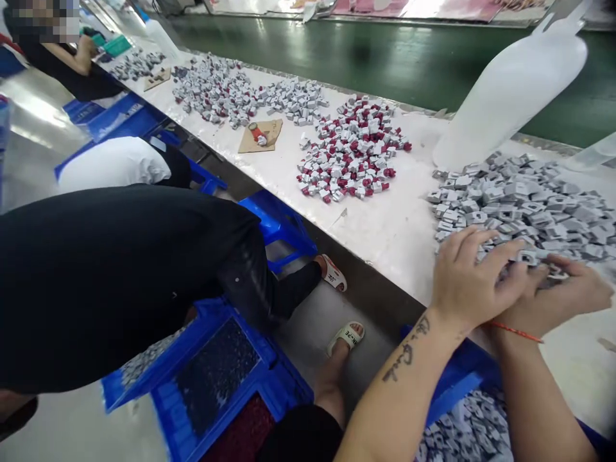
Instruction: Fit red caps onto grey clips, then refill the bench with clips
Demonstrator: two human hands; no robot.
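Observation:
My left hand [469,279] and my right hand [561,292] are close together at the near edge of a heap of small grey plastic parts [524,199] on the white table. Both have bent fingers around a few grey plastic parts [528,258] between them. My left thumb and fingers close in from the left, and my right hand cups from below and the right. The fingers partly hide how each part is gripped. A blue bin of grey parts [474,427] is below my forearms.
A pile of grey and dark red parts [353,151] lies left of my hands, with more grey piles [216,90] farther along. Cardboard [274,131] carries a red item. A white bottle-shaped container [510,96] stands behind the heap. A person in black [120,276], blue bins [192,443] and a blue stool [274,221] are leftward.

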